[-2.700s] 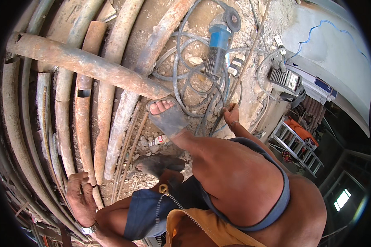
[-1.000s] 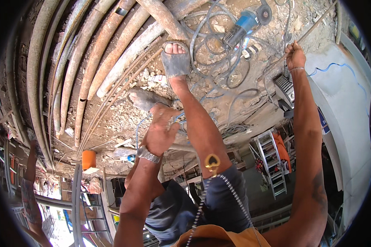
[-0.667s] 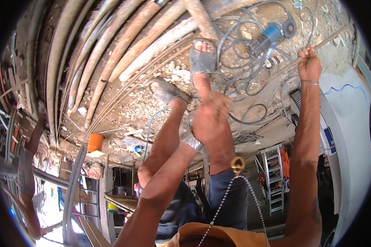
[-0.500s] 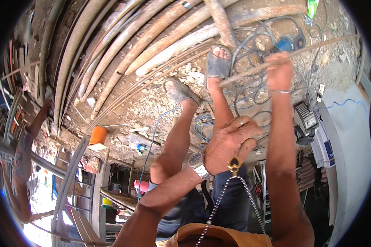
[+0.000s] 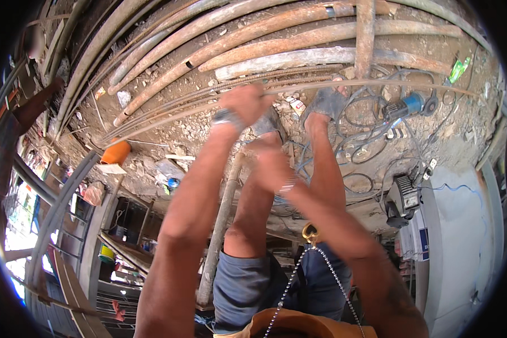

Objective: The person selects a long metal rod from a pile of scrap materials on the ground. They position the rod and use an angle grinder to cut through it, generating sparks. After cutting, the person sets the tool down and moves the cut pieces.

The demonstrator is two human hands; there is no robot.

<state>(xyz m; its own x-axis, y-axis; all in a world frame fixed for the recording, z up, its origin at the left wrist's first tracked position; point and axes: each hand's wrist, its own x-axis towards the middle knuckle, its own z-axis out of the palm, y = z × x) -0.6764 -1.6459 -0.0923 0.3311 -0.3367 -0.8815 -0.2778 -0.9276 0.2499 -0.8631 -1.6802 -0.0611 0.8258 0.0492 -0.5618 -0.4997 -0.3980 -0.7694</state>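
Head view: the left hand [image 5: 243, 103] is up at the rod [image 5: 377, 85] — a thin, rusty bar that runs across the ground from far left of the hands, through this fist, and on past the grinder [image 5: 407, 105] to the right. The fingers look curled over the rod, with a wristband just below them. Half a second ago this hand hangs low by the chest and the right hand is the one out on the rod; now they have traded places. The right hand [image 5: 269, 164] is drawn back, below and a little right of the left, close to the shin. It is loosely balled and blurred, and whether it holds anything cannot be told.

So the hold on the rod has passed from right to left, a hand-over-hand shift along it, as I judge. The rod itself lies much as it did, bowed slightly across the rubble.

Beyond the left hand lie the heavy rusty pipes [image 5: 265, 59], side by side. Just right of the hands are the two sandalled feet [image 5: 324, 103], then a tangle of cable [image 5: 361, 151] leading to the blue grinder. Further right and lower sits a black box [image 5: 403, 198]. Left of the hands an orange pot [image 5: 116, 152] rests on the rubble, and a single pipe [image 5: 219, 225] runs down under the left forearm.
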